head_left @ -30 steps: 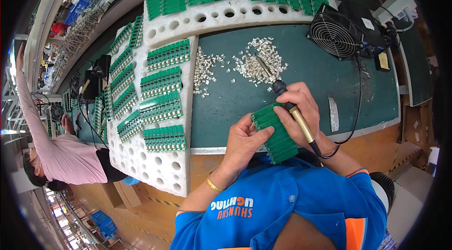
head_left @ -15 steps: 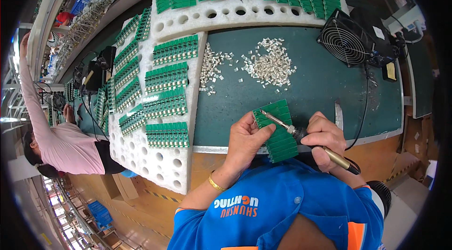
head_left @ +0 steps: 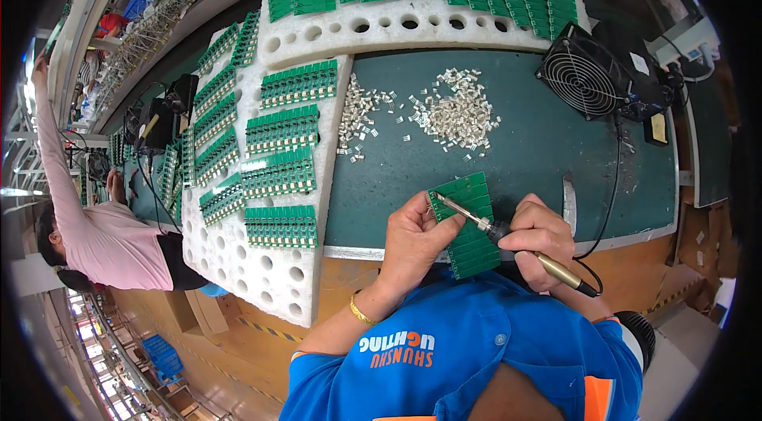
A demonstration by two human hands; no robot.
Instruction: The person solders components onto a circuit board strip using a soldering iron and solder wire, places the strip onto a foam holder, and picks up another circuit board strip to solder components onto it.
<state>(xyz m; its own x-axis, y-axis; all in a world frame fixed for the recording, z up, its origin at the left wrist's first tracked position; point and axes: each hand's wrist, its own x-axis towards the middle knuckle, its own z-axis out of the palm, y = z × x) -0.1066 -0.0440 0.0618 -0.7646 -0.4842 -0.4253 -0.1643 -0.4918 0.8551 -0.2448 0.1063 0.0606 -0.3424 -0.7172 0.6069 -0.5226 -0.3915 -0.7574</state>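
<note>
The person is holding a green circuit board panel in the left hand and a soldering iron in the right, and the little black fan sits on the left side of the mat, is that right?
Not quite. The head view shows the black fan at the right far corner of the green mat, not the left. The rest holds: the left hand grips the green circuit board panel and the right hand holds the soldering iron.

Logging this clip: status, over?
Left hand steadies green board panel. Right hand grips soldering iron, tip on panel. Nothing in the way.

Green circuit-board panel [head_left: 468, 224], soldering iron [head_left: 508, 235]
</note>
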